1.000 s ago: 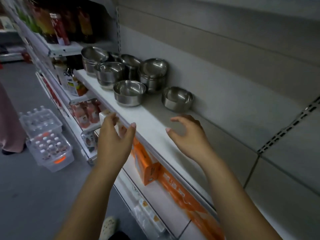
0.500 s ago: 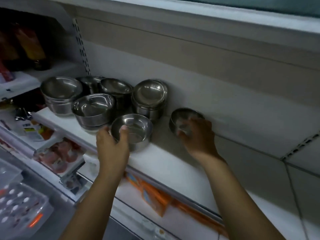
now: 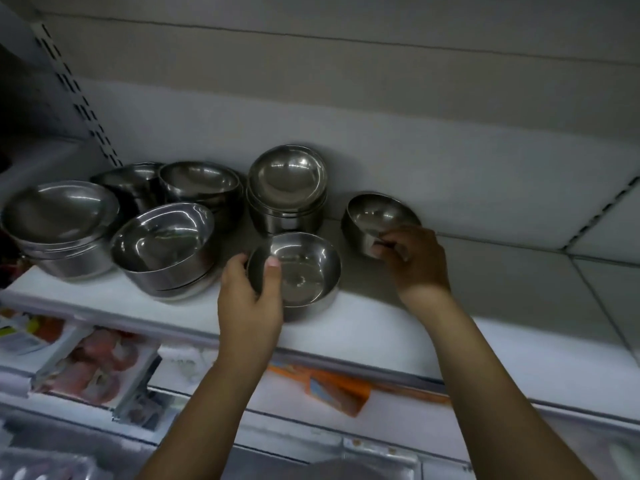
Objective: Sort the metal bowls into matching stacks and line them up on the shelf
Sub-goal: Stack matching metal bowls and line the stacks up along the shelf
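On shelf [image 3: 145, 299]: each hand grips one bowl, stacks beside.

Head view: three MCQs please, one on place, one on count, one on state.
1. Where is the small steel bowl held by the right hand?
A. far left end
B. rightmost, by the grey back panel
C. on the lower shelf

2. How many bowls are the hands gripping?
A. none
B. one
C. two

3. The round steel bowl held by the left hand is:
A. upside down
B. open side up
C. lidded

Key:
1B: it lies right of the steel bowl stacks, near the panel.
2C: each hand grips one.
3B: its shiny inside shows, with the thumb over the rim.
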Tool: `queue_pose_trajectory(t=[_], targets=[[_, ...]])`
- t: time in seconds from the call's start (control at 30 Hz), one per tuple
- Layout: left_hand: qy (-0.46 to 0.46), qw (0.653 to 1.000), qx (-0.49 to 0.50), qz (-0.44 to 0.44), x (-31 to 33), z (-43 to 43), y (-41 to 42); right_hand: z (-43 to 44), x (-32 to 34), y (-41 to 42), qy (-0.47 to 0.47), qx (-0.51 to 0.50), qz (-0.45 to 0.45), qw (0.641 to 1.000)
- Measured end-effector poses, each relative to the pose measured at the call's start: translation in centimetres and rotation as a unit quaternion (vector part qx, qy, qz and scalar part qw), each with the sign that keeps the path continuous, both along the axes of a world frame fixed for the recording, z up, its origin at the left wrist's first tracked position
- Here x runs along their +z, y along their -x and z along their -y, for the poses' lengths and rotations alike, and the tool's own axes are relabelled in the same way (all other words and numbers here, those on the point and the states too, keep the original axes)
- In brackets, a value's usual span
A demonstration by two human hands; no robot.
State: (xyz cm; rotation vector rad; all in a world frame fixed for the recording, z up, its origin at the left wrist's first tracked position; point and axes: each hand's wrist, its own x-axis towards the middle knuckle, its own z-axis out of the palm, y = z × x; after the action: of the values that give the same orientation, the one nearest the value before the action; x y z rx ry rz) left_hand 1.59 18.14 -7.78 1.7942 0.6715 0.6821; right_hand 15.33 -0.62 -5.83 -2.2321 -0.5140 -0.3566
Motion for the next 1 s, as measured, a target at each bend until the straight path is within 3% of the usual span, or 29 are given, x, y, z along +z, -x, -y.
queue_pose_trajectory(t=[0.13, 0.27, 0.37, 0.47, 0.7, 1.0], targets=[[0.010, 0.998, -0.056, 0.003, 0.1, 0.3, -0.4, 1.1, -0.1, 1.6, -0.047, -0.031, -0.068, 0.996], [0.035, 0.995, -0.090, 0.017, 0.2, 1.1, -0.7, 1.5, 1.3, 3.2, -0.158, -0.046, -0.062, 0.984], [0.066, 0.991, -0.117, 0.026, 0.2, 1.6, -0.7, 1.4, 3.0, 4.7, -0.228, -0.001, -0.050, 0.972], [0.097, 0.985, -0.138, 0.028, 0.8, 2.1, -0.3, 1.2, 4.0, 6.1, -0.297, 0.069, -0.093, 0.948], [0.197, 0.964, -0.172, 0.046, 0.6, 1.7, -0.2, 0.7, 3.1, 7.8, -0.184, 0.157, -0.104, 0.965], [0.178, 0.966, -0.182, 0.045, 0.8, 1.6, -0.1, 1.2, 3.1, 7.5, -0.039, 0.196, -0.058, 0.978]])
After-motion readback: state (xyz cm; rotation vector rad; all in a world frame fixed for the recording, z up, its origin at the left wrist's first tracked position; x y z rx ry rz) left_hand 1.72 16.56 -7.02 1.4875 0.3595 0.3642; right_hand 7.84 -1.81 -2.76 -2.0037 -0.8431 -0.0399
